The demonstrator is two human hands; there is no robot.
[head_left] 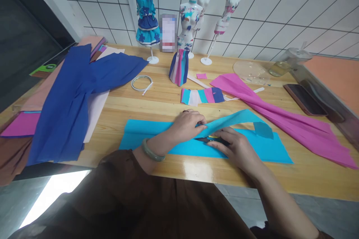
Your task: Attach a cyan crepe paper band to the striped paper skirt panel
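A bright blue sheet (263, 153) of thin, cloth-like material lies flat along the table's front. A long strip (238, 117) of it, partly separated, curls up over the right half. My left hand (189, 123), with a bangle at the wrist, rests on the sheet and pinches the strip near the cut. My right hand (238, 145) grips dark scissors (202, 140), whose blades point left beneath the lifted strip; their handles are mostly hidden by my fingers. Just beyond my hands lies a pieced multicolour strip (203, 96).
Small mannequins (190, 18) stand along the tiled wall, near a phone-like screen (168, 33). Dark blue material (64, 108) covers the left side, with a tape roll (142, 83) beside it. Pink material (269, 108), a phone (305, 99) and a lidded cup (283, 66) are on the right.
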